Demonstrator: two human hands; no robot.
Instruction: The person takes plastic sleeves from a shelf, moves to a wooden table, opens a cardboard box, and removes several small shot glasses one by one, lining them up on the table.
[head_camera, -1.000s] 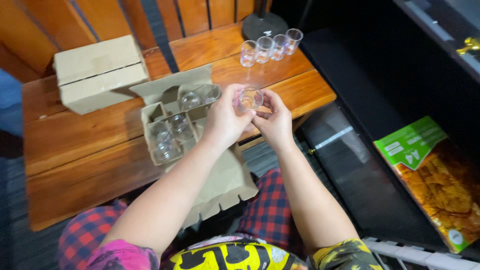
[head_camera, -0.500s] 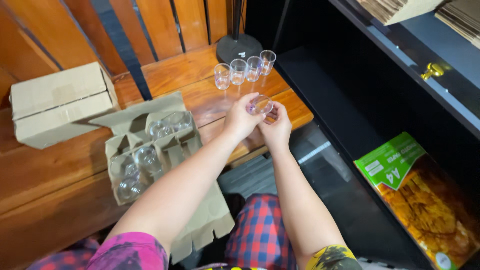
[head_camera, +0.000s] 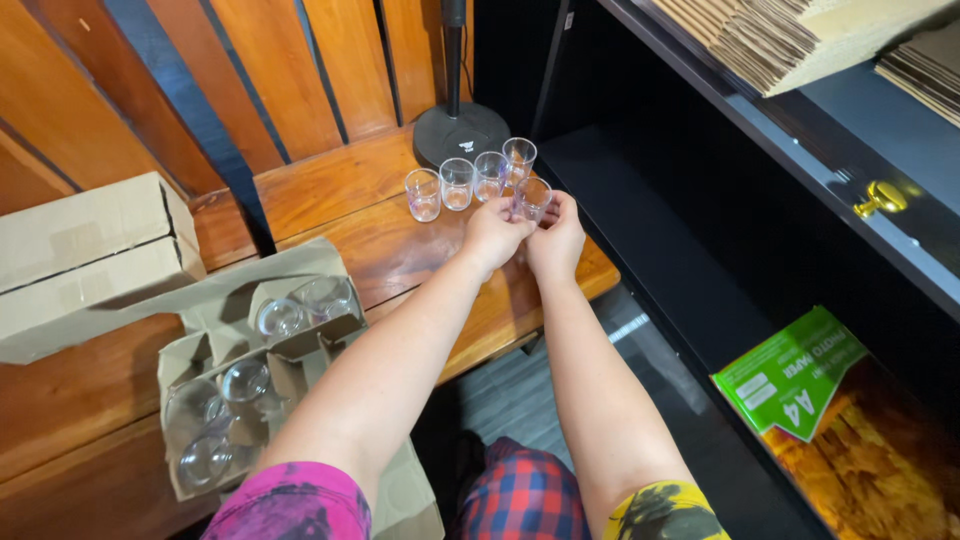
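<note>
Glass (head_camera: 531, 197) is getting pinched by my left hand (head_camera: 493, 235) and right hand (head_camera: 557, 240); fingers are covering its base.

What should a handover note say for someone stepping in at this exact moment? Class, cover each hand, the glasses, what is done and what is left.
Left hand and right hand together hold one small clear glass at the end of the row.
Done: four glasses stand in a row on the wooden bench.
Left: more glasses lie in the open cardboard box.
A closed box sits beside it.
</note>
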